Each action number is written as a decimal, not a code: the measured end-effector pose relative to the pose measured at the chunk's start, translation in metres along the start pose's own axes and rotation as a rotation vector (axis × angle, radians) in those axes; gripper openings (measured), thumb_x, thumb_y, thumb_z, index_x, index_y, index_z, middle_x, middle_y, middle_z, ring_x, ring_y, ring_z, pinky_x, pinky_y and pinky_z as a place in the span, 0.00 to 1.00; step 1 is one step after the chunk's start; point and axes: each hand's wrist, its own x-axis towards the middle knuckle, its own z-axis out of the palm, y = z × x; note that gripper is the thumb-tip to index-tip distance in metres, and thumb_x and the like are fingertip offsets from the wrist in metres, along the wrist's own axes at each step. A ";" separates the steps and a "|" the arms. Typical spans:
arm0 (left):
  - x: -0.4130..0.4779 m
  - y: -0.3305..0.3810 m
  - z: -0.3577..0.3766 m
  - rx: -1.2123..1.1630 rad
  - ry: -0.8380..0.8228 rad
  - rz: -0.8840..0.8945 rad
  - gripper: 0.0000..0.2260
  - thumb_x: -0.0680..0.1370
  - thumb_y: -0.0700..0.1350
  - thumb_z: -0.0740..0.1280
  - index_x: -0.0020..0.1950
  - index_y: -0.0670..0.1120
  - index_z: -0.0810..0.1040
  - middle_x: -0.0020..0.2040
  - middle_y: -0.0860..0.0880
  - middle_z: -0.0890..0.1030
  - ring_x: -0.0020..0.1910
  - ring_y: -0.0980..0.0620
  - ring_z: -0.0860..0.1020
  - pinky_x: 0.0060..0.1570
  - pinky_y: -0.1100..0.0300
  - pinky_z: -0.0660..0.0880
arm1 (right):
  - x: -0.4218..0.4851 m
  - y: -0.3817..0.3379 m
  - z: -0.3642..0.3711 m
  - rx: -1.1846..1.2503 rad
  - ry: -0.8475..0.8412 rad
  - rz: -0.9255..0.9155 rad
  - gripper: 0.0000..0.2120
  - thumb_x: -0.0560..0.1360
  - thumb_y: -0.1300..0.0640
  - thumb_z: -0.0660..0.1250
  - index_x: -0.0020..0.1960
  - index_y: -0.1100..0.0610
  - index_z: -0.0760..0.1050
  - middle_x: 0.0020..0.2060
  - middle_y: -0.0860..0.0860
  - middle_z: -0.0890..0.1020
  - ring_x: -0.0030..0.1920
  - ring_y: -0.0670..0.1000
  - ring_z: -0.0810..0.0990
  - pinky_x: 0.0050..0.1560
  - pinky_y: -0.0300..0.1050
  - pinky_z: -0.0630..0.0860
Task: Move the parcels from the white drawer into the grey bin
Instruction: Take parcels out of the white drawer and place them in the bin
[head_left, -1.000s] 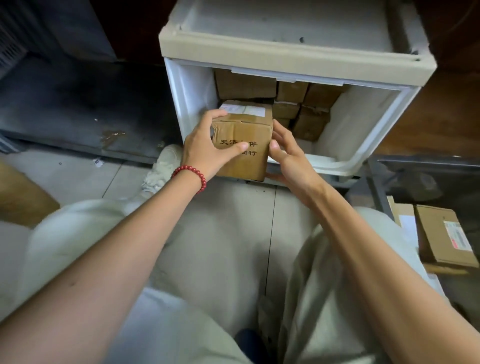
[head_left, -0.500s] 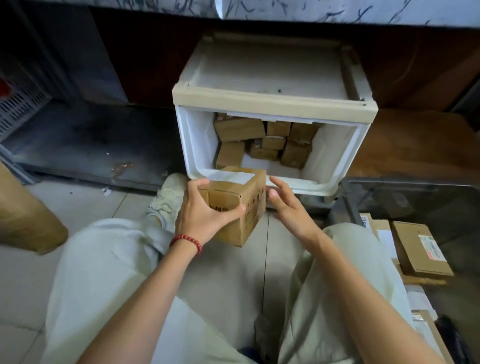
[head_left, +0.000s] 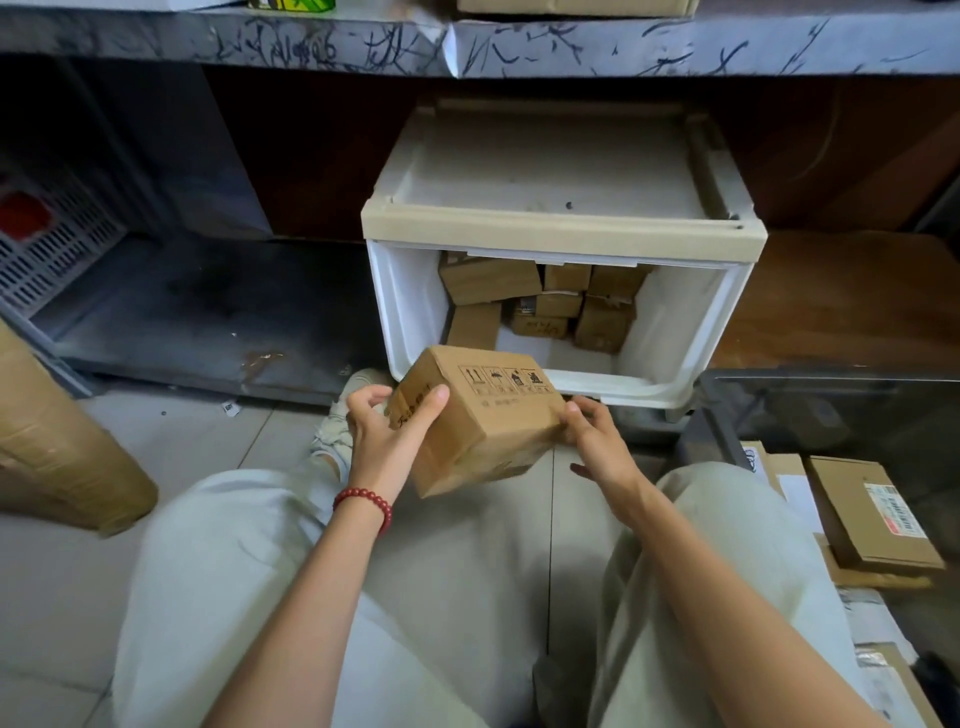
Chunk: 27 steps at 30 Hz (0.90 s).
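Observation:
A brown cardboard parcel (head_left: 480, 418) with black handling symbols on top is held tilted in front of the white drawer (head_left: 680, 332). My left hand (head_left: 387, 434) grips its left end, thumb on top. My right hand (head_left: 597, 441) holds its right end. Several more brown parcels (head_left: 540, 301) lie stacked at the back of the open drawer. The grey bin (head_left: 810, 410) stands at the right, with flat parcels (head_left: 862, 512) inside it.
A scratched grey counter edge (head_left: 467, 47) overhangs the drawer. A large brown cardboard roll (head_left: 57, 452) leans at the left. A grey slotted crate (head_left: 47, 244) sits at far left. My knees in pale trousers and a white shoe (head_left: 337, 431) are below the parcel.
Both hands have lifted the parcel out of the drawer and drawn it toward me, turning it so the symbol side faces up. The view has pulled back from the drawer.

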 end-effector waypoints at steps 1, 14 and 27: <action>0.002 -0.002 0.000 0.004 -0.028 -0.012 0.32 0.58 0.70 0.72 0.54 0.56 0.67 0.62 0.52 0.68 0.58 0.54 0.73 0.55 0.59 0.74 | 0.002 0.000 -0.002 0.009 0.009 -0.006 0.20 0.82 0.46 0.56 0.71 0.52 0.63 0.64 0.50 0.73 0.61 0.51 0.73 0.51 0.47 0.70; 0.009 -0.010 -0.002 -0.037 -0.227 -0.176 0.10 0.79 0.55 0.61 0.60 0.63 0.72 0.61 0.53 0.75 0.52 0.50 0.77 0.43 0.56 0.77 | 0.008 0.003 -0.011 0.157 0.085 -0.070 0.20 0.80 0.46 0.60 0.68 0.53 0.65 0.57 0.44 0.74 0.53 0.40 0.74 0.50 0.35 0.69; 0.007 0.000 0.017 -0.116 -0.154 0.078 0.12 0.77 0.48 0.68 0.57 0.62 0.74 0.53 0.56 0.76 0.50 0.58 0.79 0.40 0.61 0.80 | -0.009 -0.023 -0.026 0.123 -0.033 -0.210 0.48 0.61 0.37 0.77 0.74 0.47 0.59 0.61 0.39 0.72 0.59 0.37 0.74 0.57 0.36 0.73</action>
